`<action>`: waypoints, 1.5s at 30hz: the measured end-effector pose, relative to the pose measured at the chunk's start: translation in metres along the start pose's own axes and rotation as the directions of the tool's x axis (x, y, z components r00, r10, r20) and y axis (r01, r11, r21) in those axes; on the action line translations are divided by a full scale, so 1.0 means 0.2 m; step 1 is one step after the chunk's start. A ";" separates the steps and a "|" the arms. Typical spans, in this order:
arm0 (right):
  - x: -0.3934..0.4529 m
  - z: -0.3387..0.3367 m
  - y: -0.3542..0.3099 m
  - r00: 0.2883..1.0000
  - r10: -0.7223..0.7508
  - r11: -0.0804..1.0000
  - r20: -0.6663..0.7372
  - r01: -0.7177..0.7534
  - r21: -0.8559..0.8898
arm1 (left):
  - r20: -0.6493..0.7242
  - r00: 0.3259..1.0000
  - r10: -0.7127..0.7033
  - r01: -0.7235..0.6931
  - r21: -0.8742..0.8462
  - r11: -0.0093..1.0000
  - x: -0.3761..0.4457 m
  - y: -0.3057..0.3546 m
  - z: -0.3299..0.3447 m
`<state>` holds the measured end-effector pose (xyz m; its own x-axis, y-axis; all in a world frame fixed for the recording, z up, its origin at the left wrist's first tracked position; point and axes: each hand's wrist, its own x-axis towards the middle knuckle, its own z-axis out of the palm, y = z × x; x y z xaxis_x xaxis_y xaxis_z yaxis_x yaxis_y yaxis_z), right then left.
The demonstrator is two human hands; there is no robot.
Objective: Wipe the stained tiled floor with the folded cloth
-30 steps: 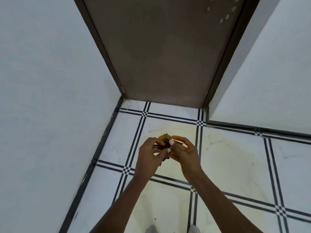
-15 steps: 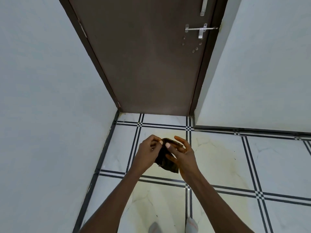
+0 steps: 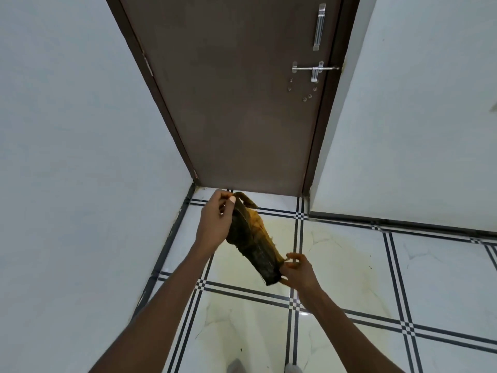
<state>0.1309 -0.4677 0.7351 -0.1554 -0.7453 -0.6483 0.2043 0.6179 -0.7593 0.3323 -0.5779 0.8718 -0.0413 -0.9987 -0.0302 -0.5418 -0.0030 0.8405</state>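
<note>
At the bottom edge two pale rounded shapes (image 3: 291,368), cut off by the frame, cannot be identified with certainty. Both forearms enter from below, their upper parts out of view.

The right hand (image 3: 297,273) pinches the lower end of the cloth (image 3: 255,243) between thumb and fingers; that corner of the fabric is partly covered by the fingers. The left hand (image 3: 215,224), higher and farther from the camera, pinches the upper end, with its fingertips hidden behind the fabric. The cloth hangs in the air between the two hands, stretched on a slant from upper left to lower right, well above the floor (image 3: 430,278). It is dark olive with a yellow-orange patch near its upper half; whether that patch is dye or soiling cannot be told, and its folds are hard to make out.

Below it, the white tiles with black double lines carry a broad yellowish stain (image 3: 336,254), faint at its edges.

Beyond stand a brown door (image 3: 242,90) with a metal bolt (image 3: 313,70) and handle (image 3: 320,26), and pale walls (image 3: 80,130) on both sides.

Compared with half a second earlier, the hands, then close together around a bunched cloth, are now apart, and the cloth is drawn out long. The view has also tilted up, showing more of the door.
</note>
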 end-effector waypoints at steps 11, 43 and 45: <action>0.06 -0.05 -0.43 0.865 -0.359 0.760 0.350 0.489 -0.429 | 0.177 0.973 0.146 -0.171 0.133 0.976 -0.01 0.24 -0.08; -0.08 0.28 -0.69 0.897 -0.088 0.984 0.433 0.012 0.175 | 0.210 0.860 -0.464 0.501 -0.176 0.847 -0.03 -0.27 -0.12; -0.11 0.30 -0.71 0.897 -0.078 0.983 0.435 -0.003 0.182 | 0.282 0.814 -0.508 0.570 -0.212 0.794 -0.03 -0.29 -0.10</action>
<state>0.1621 -0.5546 0.8604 0.2652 -0.8257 -0.4979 0.3774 0.5641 -0.7344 0.3800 -0.5721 0.8345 0.0049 -0.7967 -0.6043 -0.2753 -0.5821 0.7651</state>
